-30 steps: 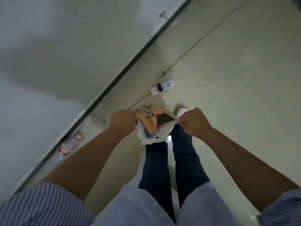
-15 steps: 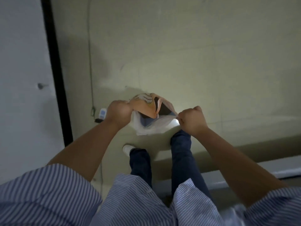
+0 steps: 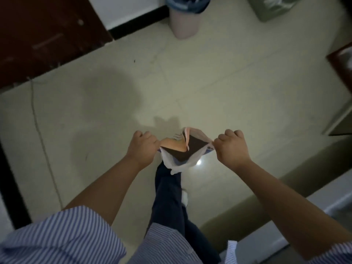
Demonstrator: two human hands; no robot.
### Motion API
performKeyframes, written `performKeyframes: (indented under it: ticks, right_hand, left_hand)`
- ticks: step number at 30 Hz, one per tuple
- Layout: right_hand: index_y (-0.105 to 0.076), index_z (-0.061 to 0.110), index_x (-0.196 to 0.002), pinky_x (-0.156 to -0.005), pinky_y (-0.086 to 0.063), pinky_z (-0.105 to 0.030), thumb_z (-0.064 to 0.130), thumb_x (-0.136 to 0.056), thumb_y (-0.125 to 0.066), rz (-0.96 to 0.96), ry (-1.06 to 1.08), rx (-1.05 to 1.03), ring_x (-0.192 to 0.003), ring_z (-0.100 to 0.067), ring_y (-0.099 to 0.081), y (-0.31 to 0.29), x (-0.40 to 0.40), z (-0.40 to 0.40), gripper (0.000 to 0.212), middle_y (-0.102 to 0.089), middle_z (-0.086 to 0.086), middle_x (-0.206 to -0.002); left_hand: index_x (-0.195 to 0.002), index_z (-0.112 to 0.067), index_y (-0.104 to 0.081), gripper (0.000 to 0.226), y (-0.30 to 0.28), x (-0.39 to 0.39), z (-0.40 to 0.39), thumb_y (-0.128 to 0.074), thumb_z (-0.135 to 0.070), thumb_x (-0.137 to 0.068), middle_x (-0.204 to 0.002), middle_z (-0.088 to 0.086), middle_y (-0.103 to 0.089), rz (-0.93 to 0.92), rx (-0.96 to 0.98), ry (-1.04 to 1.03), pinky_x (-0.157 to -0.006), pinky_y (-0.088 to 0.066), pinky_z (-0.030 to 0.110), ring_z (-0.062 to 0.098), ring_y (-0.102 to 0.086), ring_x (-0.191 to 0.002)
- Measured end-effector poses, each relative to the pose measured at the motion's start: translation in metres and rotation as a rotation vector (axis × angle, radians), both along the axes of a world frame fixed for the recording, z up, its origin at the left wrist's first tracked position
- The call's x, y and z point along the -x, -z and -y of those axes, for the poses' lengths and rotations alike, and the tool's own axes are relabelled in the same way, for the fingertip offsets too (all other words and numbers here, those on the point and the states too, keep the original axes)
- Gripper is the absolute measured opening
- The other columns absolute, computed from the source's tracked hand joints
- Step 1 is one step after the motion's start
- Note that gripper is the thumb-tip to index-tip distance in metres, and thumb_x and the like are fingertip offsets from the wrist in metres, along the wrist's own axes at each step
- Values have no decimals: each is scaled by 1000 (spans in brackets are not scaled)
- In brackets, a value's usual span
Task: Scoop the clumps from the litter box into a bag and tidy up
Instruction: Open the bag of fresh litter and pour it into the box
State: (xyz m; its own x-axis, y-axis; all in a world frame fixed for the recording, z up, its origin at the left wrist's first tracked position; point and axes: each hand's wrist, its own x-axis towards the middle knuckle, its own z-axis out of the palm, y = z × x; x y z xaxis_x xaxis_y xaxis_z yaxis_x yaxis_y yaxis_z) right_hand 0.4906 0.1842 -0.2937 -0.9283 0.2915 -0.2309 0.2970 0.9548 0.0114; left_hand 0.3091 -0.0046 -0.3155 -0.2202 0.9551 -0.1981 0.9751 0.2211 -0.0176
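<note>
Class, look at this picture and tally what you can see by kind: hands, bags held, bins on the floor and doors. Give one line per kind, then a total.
Hands: 2, left hand and right hand
Bags held: 1, plastic bag
Bins: 2, pink bin and grey-green bin
Doors: 1, brown door
Total: 6

The head view (only 1) looks steeply down, close above floor (image 3: 209, 82).

Far ahead of me a pale pink bin (image 3: 184, 23) with a blue liner stands against the wall. A dark wooden door (image 3: 45, 35) fills the far left. A thin cable (image 3: 41, 138) trails down the pale tiled floor (image 3: 228, 88) on my left.
</note>
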Motion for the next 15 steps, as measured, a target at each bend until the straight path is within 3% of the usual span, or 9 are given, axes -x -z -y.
performKeyframes:
  ticks: [3,5,6,8,11,15]
  right_hand:
    - [-56,15,-43,-59,-17,-26,11,-55,-34,-4,93,-61,-57,-21,-45,2,-1,-76,25,-50,2,-45]
    - [-57,14,-43,-62,-19,-27,11,-56,-36,-16,167,-89,-67,-19,-33,1,2,-124,25,-52,1,-51]
    - [-58,13,-44,-64,-21,-27,11,-56,-37,-38,204,-102,-69,-19,-32,2,3,-144,25,-53,0,-54]
    - [-60,13,-45,-67,-23,-27,12,-59,-38,-97,256,-125,-72,-19,-32,9,9,-187,26,-55,-1,-58]
    - [-62,15,-45,-68,-23,-27,10,-57,-44,-123,316,-125,-73,-18,-33,15,21,-253,23,-55,-1,-59]
    - [-63,14,-44,-67,-22,-27,9,-43,-62,-152,356,-137,-73,-19,-33,25,38,-346,6,-54,-1,-57]
  left_hand:
    - [-43,-15,-57,25,-3,18,-88,-34,-8,-52,-44,-1,-50,22,-78,69,-57,-14,26,18,-39,-60]
    - [-42,-15,-56,9,-4,34,-148,-51,-8,-40,-44,-2,-50,86,-79,177,-56,-15,26,18,-48,-54]
    - [-41,-15,-55,11,-4,41,-177,-54,-5,-36,-43,-2,-50,105,-70,218,-56,-15,25,17,-52,-48]
    - [-40,-16,-53,9,-2,59,-232,-51,-7,-41,-43,-2,-50,96,-112,252,-56,-15,25,17,-51,-48]
    - [-42,-15,-52,28,5,80,-309,-29,-4,-56,-44,0,-49,131,-181,277,-56,-15,25,16,-31,-63]
    - [-43,-15,-51,27,10,109,-413,-29,-6,-56,-45,1,-48,100,-175,332,-56,-16,26,17,-26,-63]
